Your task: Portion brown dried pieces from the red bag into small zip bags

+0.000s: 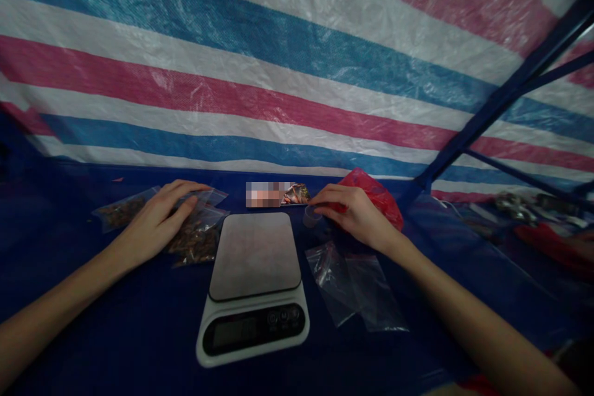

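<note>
Head view: a striped tarpaulin in blue, white and pink is being stretched across the whole background, and a dark blue metal frame is being shown at the right. A dark blue sheet is being spread over the work surface, with a white digital kitchen scale being kept at its middle, its display turned toward the person. Two transparent plastic bags are being left flat to the right of the scale, and a crumpled red plastic bag is being partly covered by the right hand. Beyond the scale, a small card is being shown, but most of it is pixelated and cannot be made out.

Zip bags of brown dried pieces are being piled to the left of the scale, their long axes lying roughly across the view, and they are being touched by the left hand, its fingers together and laid over them, not clamped. A small transparent cup is being partly hidden beside the right hand — its fingers are curled together at its top, though a grip cannot be confirmed, and its axis is hard to make out.
</note>
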`<state>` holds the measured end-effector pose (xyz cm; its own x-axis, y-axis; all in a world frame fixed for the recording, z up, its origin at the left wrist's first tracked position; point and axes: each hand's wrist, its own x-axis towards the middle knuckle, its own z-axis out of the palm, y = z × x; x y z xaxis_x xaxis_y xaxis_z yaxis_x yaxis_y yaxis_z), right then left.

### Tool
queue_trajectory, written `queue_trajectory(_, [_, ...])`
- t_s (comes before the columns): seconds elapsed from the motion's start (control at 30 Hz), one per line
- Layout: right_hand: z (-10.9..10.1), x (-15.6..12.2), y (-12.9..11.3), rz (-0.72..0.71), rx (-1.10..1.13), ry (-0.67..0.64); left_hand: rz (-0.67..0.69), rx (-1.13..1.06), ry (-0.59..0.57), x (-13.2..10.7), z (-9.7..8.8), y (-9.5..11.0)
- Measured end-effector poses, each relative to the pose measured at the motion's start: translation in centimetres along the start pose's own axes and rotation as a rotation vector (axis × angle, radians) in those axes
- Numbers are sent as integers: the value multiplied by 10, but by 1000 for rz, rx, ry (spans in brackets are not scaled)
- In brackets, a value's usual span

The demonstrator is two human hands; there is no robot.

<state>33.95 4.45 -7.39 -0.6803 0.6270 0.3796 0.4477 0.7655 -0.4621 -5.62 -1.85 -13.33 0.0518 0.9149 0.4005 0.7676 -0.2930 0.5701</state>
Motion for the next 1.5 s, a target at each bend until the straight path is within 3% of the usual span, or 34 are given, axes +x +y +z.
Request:
queue_trajectory(0.23, [2,5,7,-12,84,13,-17,11,5,0,-2,4])
queue_trajectory(0.43, [-24,-5,6,37,31,-7,-41,32,36,1,0,-2])
queue_trajectory(0.53, [-29,-18,19,95,-99,-164,-41,45,43,1,1,-4])
queue_trajectory(0.63, [-20,-31,32,105,-268,-275,-54,52,39,2,-1,-2])
queue_trajectory(0.77, [-10,-32,29,64,-382,-246,-83,48,28,2,-2,2])
queue_trajectory(0.93, [-15,-20,19,53,-325,-94,-78,55,13,1,-2,1])
queue_trajectory(1.2, [-14,-34,36,158,-277,-358,-78,33,4,-1,-2,1])
queue_trajectory(1.27, [-14,-32,32,132,-314,-320,-86,27,15,-1,-3,4])
queue_trajectory(1.33, [-13,-27,24,115,-307,-182,-79,14,15,-1,-3,7])
queue_trajectory(1.43, [-6,-20,13,125,-137,55,-64,-10,2,-1,-4,9])
queue_trajectory(1.5, [0,-17,9,119,-44,124,-66,-14,12,-1,-3,10])
